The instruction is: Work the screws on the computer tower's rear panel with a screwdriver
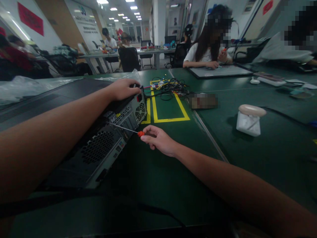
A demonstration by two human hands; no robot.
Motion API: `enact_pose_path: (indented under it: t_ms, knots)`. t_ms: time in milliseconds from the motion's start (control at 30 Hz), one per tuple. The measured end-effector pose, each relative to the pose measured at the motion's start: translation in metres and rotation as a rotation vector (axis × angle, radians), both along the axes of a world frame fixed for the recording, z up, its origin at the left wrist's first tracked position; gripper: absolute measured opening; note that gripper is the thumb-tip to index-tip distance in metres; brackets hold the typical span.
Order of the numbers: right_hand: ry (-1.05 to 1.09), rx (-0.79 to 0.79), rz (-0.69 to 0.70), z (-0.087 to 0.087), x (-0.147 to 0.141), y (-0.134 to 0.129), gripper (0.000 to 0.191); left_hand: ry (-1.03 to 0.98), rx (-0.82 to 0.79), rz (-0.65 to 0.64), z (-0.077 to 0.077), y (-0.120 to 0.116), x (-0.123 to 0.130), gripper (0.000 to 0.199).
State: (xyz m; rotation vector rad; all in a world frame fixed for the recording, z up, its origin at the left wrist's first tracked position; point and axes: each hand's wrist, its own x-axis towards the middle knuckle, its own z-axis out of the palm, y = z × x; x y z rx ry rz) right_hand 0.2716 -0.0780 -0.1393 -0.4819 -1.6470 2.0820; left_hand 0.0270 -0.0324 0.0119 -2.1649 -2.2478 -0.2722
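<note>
A black and grey computer case lies on the green table at the left, its rear panel with vent holes and ports facing right. My left hand rests on the top far corner of the case, its fingers bent over the edge near the power supply fan. Between the thumb and fingers of my right hand is the orange-red handle of a screwdriver. Its long thin shaft points left, and the tip meets the rear panel near the upper edge.
Bundled cables lie beyond the case near yellow tape marks. To the right are a blurred box and a white earphone case. A person sits across the table at a flat panel. Plastic wrap lies at the left.
</note>
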Motion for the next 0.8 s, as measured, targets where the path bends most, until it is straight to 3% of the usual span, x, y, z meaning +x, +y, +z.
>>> enact_pose_path:
  t_ms: [800]
  knots:
    - [0.014,-0.039,-0.010,-0.0034,-0.0017,0.0001,0.033,-0.023,0.027,-0.029,-0.0035,0.0036,-0.0059,0.074]
